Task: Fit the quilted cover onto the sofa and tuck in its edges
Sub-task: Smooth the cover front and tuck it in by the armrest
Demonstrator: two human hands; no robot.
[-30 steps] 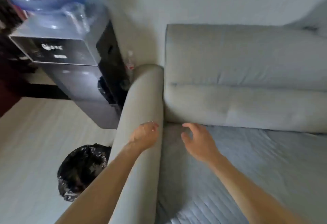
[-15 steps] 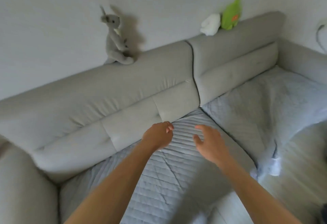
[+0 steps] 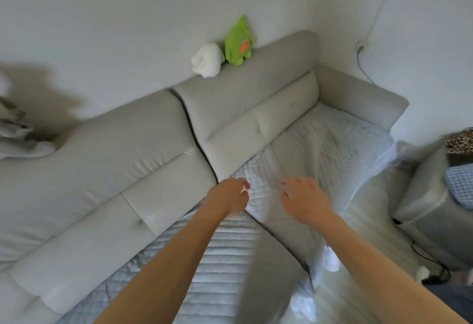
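Grey sofa point(image 3: 115, 160) from above. Quilted cover point(image 3: 325, 144) spread over both seat sections, back edge along the backrest crease, front edge of the right section draped off the seat. Left hand point(image 3: 229, 197) with fingers curled, at the dark gap point(image 3: 275, 235) between sections; grip on fabric not discernible. Right hand point(image 3: 303, 199) just beside, fingers spread and loosely bent, holding nothing. Green plush point(image 3: 238, 42) and white plush point(image 3: 206, 60) touching on the backrest top. Grey upholstered piece point(image 3: 430, 208) near the sofa's right front corner.
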